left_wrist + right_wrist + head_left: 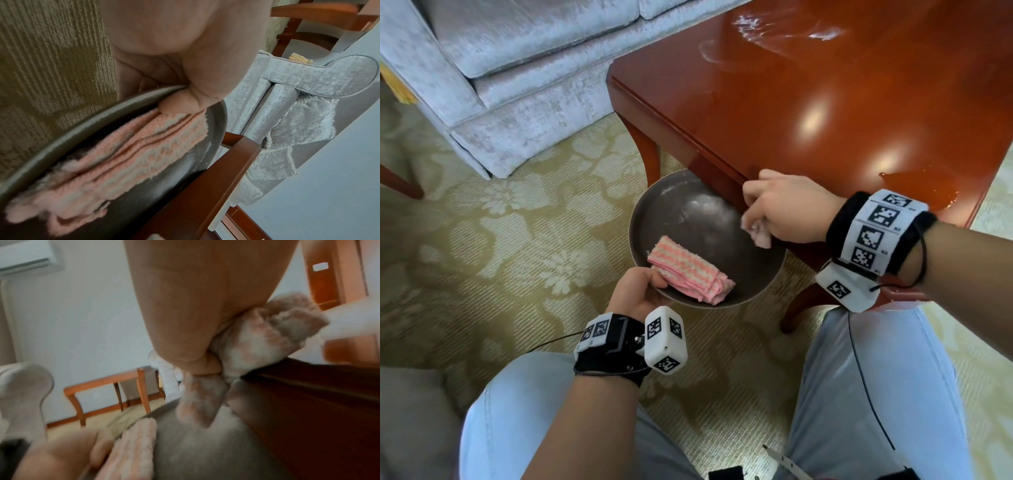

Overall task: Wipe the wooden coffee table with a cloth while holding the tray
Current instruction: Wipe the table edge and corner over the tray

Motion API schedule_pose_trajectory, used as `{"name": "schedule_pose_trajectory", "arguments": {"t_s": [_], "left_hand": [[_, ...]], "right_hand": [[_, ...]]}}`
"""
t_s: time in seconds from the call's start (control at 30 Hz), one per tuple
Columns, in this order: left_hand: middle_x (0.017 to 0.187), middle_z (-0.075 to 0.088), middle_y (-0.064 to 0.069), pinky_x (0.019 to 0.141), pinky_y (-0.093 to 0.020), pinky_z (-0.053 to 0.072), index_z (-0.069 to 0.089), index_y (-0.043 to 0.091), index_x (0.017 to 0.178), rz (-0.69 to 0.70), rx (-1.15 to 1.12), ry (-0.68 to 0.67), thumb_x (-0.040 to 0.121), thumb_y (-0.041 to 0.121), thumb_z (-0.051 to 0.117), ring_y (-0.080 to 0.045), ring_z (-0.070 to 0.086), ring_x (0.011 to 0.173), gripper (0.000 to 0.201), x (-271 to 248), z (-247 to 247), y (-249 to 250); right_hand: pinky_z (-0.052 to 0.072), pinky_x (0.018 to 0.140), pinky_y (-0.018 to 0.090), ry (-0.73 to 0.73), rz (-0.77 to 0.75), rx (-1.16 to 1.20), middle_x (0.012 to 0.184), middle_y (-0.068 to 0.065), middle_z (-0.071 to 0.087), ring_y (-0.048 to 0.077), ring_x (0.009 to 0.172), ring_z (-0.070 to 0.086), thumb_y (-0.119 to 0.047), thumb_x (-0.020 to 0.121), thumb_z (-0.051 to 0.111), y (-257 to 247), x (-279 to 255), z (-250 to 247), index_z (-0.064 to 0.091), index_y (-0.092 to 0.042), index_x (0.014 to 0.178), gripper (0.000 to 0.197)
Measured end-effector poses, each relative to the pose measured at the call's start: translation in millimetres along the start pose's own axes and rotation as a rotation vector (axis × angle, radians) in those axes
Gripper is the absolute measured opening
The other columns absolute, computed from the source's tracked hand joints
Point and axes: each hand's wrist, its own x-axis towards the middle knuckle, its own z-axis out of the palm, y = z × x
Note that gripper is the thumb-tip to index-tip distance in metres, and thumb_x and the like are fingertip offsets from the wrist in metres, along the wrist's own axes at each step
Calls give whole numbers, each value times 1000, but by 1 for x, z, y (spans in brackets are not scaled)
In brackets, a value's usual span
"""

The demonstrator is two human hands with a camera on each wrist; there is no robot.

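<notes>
Nearest, the left hand grips the near rim of the round tray, thumb pinning a folded pink cloth inside it, held just below the coffee table edge. Beyond, the right hand clutches a second bunched cloth at that edge, seemingly sweeping into the tray; next it should probably work toward the far smears.

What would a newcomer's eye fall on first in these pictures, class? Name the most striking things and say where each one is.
The glossy reddish coffee table fills the upper right, with wet smears near its far edge. Just below its near edge the left hand holds a round dark tray, thumb pressing a folded pink striped cloth that lies in it. The right hand grips a second bunched cloth at the table's edge, above the tray.
</notes>
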Motion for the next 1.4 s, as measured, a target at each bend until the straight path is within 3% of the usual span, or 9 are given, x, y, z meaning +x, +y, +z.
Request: {"name": "schedule_pose_trajectory", "arguments": {"t_s": [0.1, 0.2, 0.37, 0.57, 0.8, 0.93, 1.07, 1.23, 1.4], "left_hand": [[81, 55, -10, 55, -28, 57, 45, 8, 77, 5, 10, 2, 66, -10, 28, -28, 59, 69, 27, 2, -2, -1], [92, 55, -13, 60, -32, 59, 49, 6, 90, -1, -1, 4, 62, -8, 32, -32, 59, 79, 36, 4, -4, -3], [93, 56, -13, 63, -33, 60, 48, 5, 93, 4, -23, -3, 60, -7, 33, -32, 59, 82, 39, 5, -4, -4], [98, 61, -14, 64, -31, 61, 55, 1, 95, -4, -57, -11, 60, -8, 33, -32, 63, 86, 43, 2, -1, -4], [84, 62, -13, 58, -29, 59, 54, 1, 87, -4, -9, 20, 62, -8, 31, -29, 64, 75, 36, -2, 6, -3], [69, 62, -10, 50, -26, 55, 52, 3, 76, -5, -1, 29, 74, -9, 24, -26, 65, 57, 30, -5, 12, -1], [68, 62, -10, 48, -25, 54, 50, 4, 75, -3, -11, 63, 78, -9, 22, -25, 65, 55, 31, -8, 15, -1], [67, 59, -9, 46, -24, 53, 49, 5, 68, 12, 20, 67, 78, -9, 22, -25, 63, 52, 32, -6, 19, -3], [89, 62, -15, 58, -31, 59, 52, 3, 87, -11, 38, 44, 62, -8, 30, -32, 64, 79, 35, 0, 19, -4]], "right_hand": [[48, 71, 33, 287, 129, 385, 100, -3, 53, 24, 91, 51, -9, 86, 38, 12, 4, -9, 72, -34, 111, 49], [46, 45, 19, 467, 479, 762, 91, 18, 61, 26, 62, 55, -10, 90, 45, 26, 5, -24, 72, -16, 107, 33], [44, 43, 25, 291, 829, 902, 70, 17, 62, 28, 55, 59, -17, 90, 44, 37, 11, -21, 67, -13, 86, 23], [47, 83, 41, 302, 642, 400, 114, 12, 47, 38, 103, 51, -4, 90, 45, 17, 32, 9, 66, -22, 117, 38], [47, 78, 42, 192, -29, 276, 106, -1, 50, 21, 98, 45, -7, 89, 51, -22, 24, 24, 68, -28, 110, 34], [46, 80, 44, 510, 339, 549, 104, 5, 54, 29, 96, 51, -18, 94, 47, 17, 24, 10, 70, -27, 110, 29], [45, 88, 48, 311, 557, 397, 116, 7, 41, 30, 101, 37, -1, 90, 40, 21, 22, 13, 55, -25, 131, 49], [46, 83, 45, 303, 401, 288, 116, 6, 41, 28, 98, 38, 2, 87, 44, 5, 21, 12, 57, -23, 124, 47], [45, 84, 43, 193, 117, 227, 113, 1, 48, 23, 98, 44, -20, 90, 56, -7, 17, 13, 65, -29, 101, 17]]}}
